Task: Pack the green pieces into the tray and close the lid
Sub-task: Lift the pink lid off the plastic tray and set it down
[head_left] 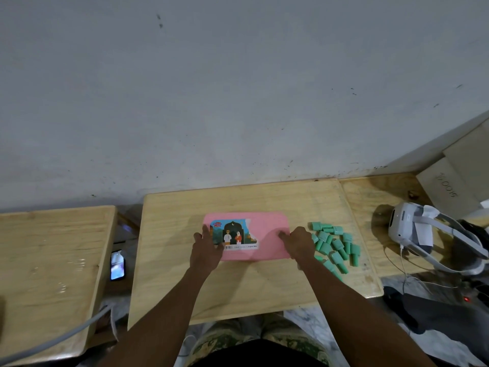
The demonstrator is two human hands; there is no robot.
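Observation:
A pink tray with its lid on [264, 229] lies flat in the middle of the small wooden table [238, 287]; a colourful sticker covers the lid's left half. My left hand [207, 251] rests on the tray's left edge with its fingers spread over the sticker. At the tray's right edge my right hand [299, 243] grips the side, fingers on top of the lid. Several green pieces [334, 243] lie in a loose pile on the table just right of the tray, touching my right wrist.
A white headset [412, 231] with straps and a cable sits on the table to the right, beside cardboard boxes [455, 178]. A phone [117, 264] lies in the gap to the left table [53, 260]. A grey wall stands right behind.

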